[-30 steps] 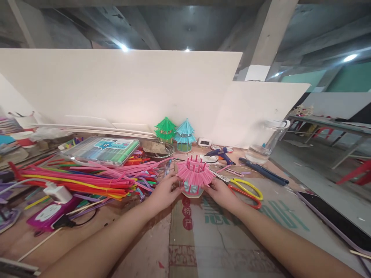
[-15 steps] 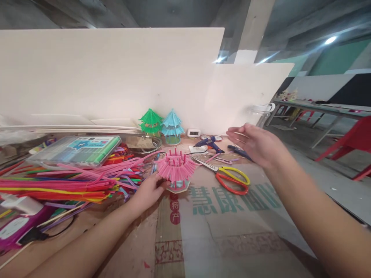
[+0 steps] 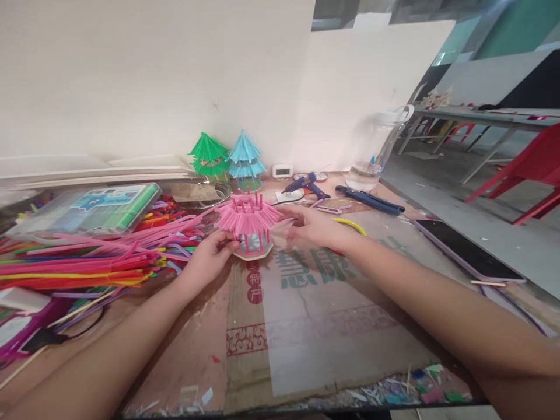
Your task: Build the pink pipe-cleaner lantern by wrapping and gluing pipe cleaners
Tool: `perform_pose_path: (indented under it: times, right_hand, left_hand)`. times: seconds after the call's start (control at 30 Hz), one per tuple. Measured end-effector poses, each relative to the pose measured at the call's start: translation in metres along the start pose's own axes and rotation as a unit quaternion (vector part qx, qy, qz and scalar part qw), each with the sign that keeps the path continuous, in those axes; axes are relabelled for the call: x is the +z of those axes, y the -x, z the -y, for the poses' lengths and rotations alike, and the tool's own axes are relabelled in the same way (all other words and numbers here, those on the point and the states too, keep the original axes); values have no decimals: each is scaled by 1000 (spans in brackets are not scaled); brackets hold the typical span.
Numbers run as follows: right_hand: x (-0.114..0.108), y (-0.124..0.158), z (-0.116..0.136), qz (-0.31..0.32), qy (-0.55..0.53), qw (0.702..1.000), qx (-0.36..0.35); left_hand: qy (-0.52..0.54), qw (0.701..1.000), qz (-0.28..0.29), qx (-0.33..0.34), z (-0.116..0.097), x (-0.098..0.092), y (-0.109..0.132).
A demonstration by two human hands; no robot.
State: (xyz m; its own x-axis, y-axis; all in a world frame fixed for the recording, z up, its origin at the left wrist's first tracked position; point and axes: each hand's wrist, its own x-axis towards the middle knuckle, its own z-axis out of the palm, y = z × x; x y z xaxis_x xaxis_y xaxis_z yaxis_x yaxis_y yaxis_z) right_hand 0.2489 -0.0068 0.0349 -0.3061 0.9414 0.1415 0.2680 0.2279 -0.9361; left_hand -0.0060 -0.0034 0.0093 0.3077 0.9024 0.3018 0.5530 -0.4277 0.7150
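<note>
My right hand [image 3: 312,226] covers most of the scissors [image 3: 353,225], leaving mainly a yellow handle in sight; its fingers are blurred. The purple power strip [image 3: 59,309] is cut off at the left border. The pink model house [image 3: 248,220] stands upright on the cardboard [image 3: 306,332], its far posts hard to make out. My left hand [image 3: 213,256] is curled, thumb and fingers closed on the left side of its base. My right fingers reach the model's right side; I cannot tell whether they touch or grip it. Fuzzy sticks [image 3: 100,256] crowd my left hand; between my forearms, cardboard runs toward the scrap-strewn near table edge [image 3: 175,403].
</note>
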Motion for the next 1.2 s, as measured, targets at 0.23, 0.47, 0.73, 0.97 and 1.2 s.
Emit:
perform_pose_path:
  times: [0.23,0.47,0.73,0.97,1.2]
  right_hand:
    - [25,0,-24,-42,2,999,16]
    - [28,2,-26,-73,31,996,-31]
    - [25,2,-25,-143,48,987,-53]
    - [11,7,-8,-248,45,965,-78]
    - [-7,11,73,-96,238,925,-279]
  left_hand:
    - [5,1000,10,1,-2,0,0]
    - [-3,1000,12,3,-3,-1,0]
    - [-39,999,20,15,-1,-1,1]
    - [-63,996,50,27,-5,-2,5]
    - [-54,997,49,34,0,0,7]
